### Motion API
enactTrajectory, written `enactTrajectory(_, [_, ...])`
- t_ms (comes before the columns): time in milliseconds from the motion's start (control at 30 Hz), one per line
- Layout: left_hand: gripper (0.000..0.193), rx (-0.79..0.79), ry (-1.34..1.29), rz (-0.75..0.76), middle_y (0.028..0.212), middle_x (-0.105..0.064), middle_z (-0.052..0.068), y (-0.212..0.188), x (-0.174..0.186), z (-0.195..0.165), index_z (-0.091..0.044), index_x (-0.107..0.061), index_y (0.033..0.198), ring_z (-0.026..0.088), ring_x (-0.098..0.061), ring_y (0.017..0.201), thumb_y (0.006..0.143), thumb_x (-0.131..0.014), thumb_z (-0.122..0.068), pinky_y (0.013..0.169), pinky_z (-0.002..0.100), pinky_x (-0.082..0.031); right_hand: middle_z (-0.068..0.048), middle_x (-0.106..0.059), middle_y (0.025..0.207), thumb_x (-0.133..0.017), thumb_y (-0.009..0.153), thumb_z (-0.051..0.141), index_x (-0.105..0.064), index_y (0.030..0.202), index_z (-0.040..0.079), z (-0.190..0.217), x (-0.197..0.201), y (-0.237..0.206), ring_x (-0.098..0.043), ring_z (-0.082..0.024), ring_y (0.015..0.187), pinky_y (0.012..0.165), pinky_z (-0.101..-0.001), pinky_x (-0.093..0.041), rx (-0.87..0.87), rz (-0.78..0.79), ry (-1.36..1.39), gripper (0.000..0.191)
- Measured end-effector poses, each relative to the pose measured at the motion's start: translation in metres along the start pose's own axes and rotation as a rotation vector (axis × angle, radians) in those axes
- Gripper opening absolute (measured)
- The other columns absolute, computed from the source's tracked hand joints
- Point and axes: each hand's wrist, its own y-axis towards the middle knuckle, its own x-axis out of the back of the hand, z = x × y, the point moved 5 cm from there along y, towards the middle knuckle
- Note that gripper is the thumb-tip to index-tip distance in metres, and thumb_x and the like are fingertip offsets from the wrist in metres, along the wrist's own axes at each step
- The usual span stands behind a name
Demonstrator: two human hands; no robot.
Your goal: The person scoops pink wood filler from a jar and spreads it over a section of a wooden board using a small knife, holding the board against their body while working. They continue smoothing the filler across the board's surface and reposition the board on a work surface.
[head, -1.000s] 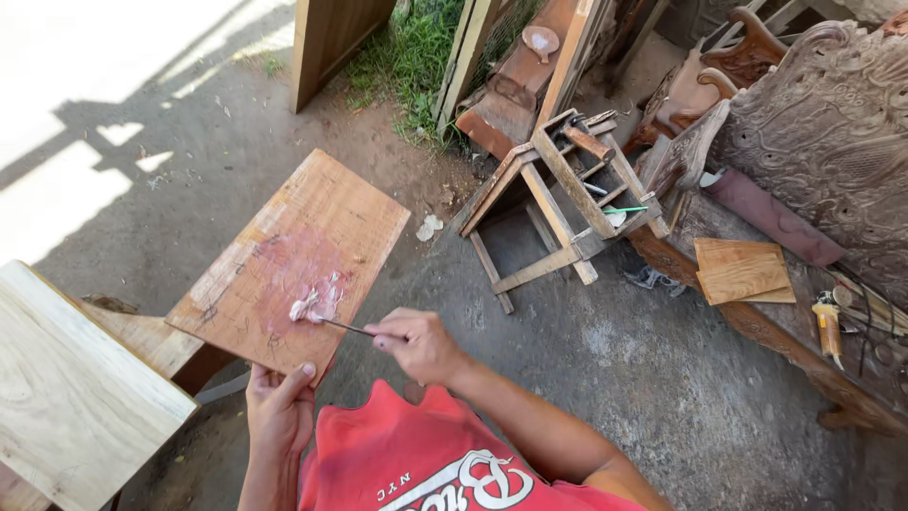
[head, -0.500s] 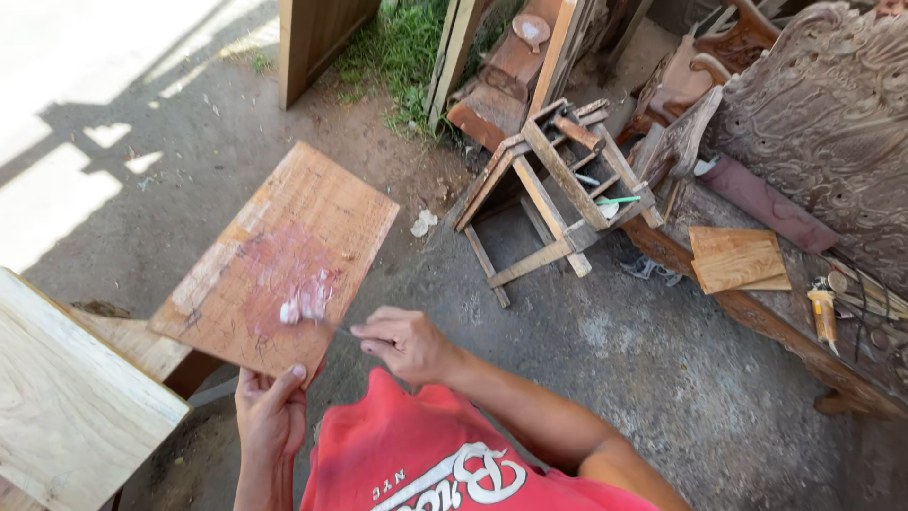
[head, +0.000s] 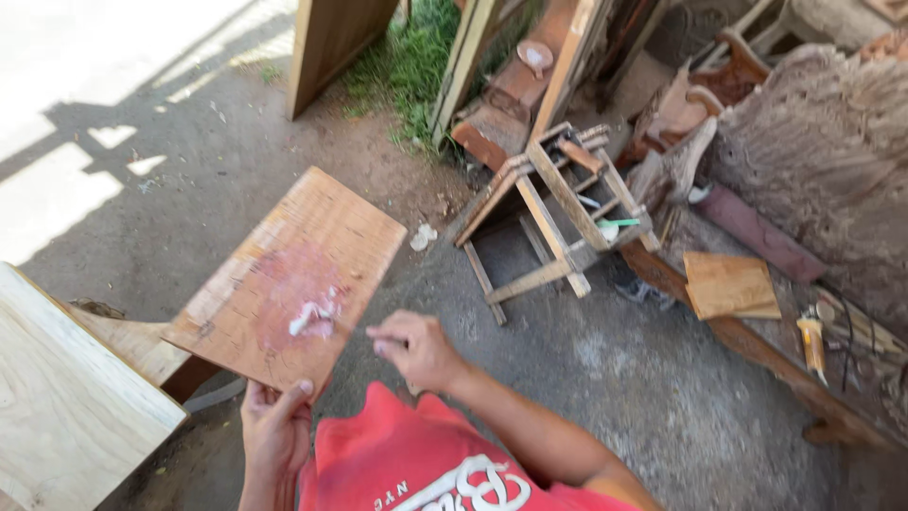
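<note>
1. My left hand (head: 274, 421) grips the near edge of the board (head: 288, 279), thumb on top, and holds it tilted over the ground, its left end near the pale table (head: 66, 407).
2. My right hand (head: 416, 348) is closed round a thin tool; it is blurred, so I cannot tell whether it is a knife or a stick. Its tip hangs just off the board's right edge, not touching.
3. Done so far, as I judge it: a pinkish patch (head: 288, 293) is spread over the middle of the board, and a small whitish blob (head: 312, 317) of paste sits at its lower right.
4. Left, as I judge it: the blob is not yet smoothed out, and the far end and the edges of the board are bare wood.
5. Against the picture a second ago: then my tool's tip lay on the blob. Half a second ago my right hand had drawn back towards my chest, and now it is lifted clear beside the board.
6. My left hand has kept the same hold throughout. The board sits much the same, and the blob looks unchanged.
7. The stool (head: 544, 208) lies on its side well beyond, as before.
</note>
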Motion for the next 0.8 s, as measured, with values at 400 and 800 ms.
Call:
enactTrajectory(400, [0.056, 0.089, -0.047, -0.059, 0.129, -0.064, 0.018, 0.011, 0.030, 0.004, 0.002, -0.049, 0.136, 0.028, -0.068, 0.113, 0.082, -0.060, 0.016, 0.095, 0.046, -0.057, -0.011, -0.075, 0.100, -0.073, 0.089, 0.003, -0.076, 0.109, 0.000, 0.020, -0.021, 0.011, -0.071, -0.016, 0.088, 0.075, -0.0287, -0.056, 0.027, 0.071, -0.052, 0.020])
enactTrajectory(800, [0.056, 0.022, 0.025, 0.009, 0.132, -0.063, 0.018, 0.013, 0.003, -0.012, 0.002, -0.047, 0.137, 0.028, -0.067, 0.116, 0.084, -0.058, 0.016, 0.098, 0.047, -0.056, -0.011, -0.074, 0.092, -0.074, 0.091, 0.009, -0.079, 0.109, 0.004, 0.022, -0.002, 0.006, -0.072, -0.018, 0.081, 0.073, -0.0299, -0.056, 0.025, -0.079, -0.087, 0.019])
